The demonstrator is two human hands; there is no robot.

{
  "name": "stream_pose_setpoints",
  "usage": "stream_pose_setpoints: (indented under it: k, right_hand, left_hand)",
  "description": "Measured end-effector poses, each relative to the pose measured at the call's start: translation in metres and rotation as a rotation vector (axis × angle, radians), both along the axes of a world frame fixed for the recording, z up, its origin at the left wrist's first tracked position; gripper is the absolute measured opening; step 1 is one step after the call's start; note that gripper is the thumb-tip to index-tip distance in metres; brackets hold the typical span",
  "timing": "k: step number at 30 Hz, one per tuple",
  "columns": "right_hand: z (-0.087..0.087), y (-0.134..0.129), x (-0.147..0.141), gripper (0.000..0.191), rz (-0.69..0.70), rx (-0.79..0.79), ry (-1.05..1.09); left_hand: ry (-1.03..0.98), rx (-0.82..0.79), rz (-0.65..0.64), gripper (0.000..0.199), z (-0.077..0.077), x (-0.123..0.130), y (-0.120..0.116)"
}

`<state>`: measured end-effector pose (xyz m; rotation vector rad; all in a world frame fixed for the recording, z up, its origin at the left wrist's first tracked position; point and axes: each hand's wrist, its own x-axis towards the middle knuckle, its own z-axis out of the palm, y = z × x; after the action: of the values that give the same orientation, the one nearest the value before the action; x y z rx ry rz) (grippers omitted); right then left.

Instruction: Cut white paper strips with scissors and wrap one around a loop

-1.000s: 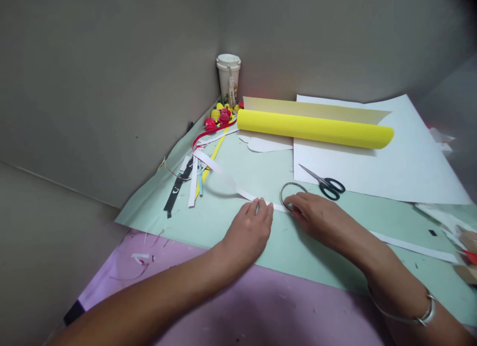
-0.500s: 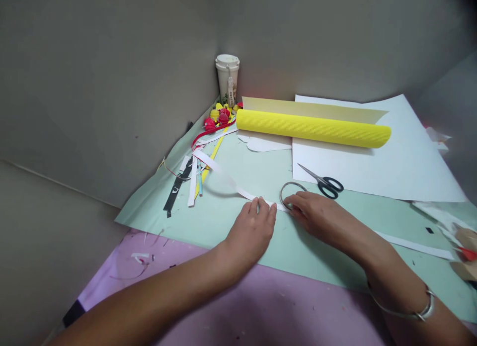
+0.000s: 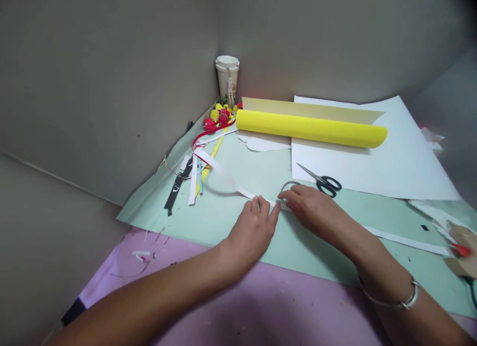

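A long white paper strip runs over the green sheet, its far part lifted off in a curve. The fingertips of my left hand hold its near part down; the thumb is hidden. Close on the right, my right hand pinches a thin grey ring that looks like a narrow roll of tape, low over the strip's end. My right fingers partly cover the ring and that end. Black-handled scissors lie just beyond my right hand, blades pointing left and away.
A rolled yellow corrugated sheet lies across white paper. At the back corner stand a lidded cup and small red and yellow ornaments. Left are a black strip and coloured strips. Another white strip lies right. Grey walls enclose the back.
My right hand has shifted slightly left with the ring, now covering more of it. My left index finger reaches a little further right, near the right fingertips. The view has shifted slightly.
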<state>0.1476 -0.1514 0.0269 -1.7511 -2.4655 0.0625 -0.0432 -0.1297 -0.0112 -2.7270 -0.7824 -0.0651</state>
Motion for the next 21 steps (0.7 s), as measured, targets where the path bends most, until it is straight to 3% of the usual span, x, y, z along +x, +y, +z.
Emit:
stream_pose_setpoints:
  k: [2,6,8,16,21]
  right_hand:
    - [0.003,-0.001,0.007,0.027,-0.066,0.023,-0.014]
    - [0.003,-0.005,0.036,0.030,-0.376,0.067,-0.166]
    - [-0.002,-0.004,0.051,0.033,-0.466,0.032,-0.220]
    - [-0.020,0.006,0.074,0.040,-0.577,-0.040,-0.210]
    - [-0.016,0.008,0.077,0.040,-0.578,-0.048,-0.227]
  left_hand:
    - [-0.008,0.001,-0.009,0.050,-0.002,-0.001,0.001]
    - [-0.028,-0.015,-0.019,0.050,-0.004,-0.002,0.001]
    - [-0.030,-0.029,-0.019,0.051,-0.004,-0.002,0.001]
    - [-0.070,-0.110,-0.016,0.052,0.004,-0.001,0.003]
    - [-0.147,-0.165,-0.152,0.045,0.000,0.000,0.010]
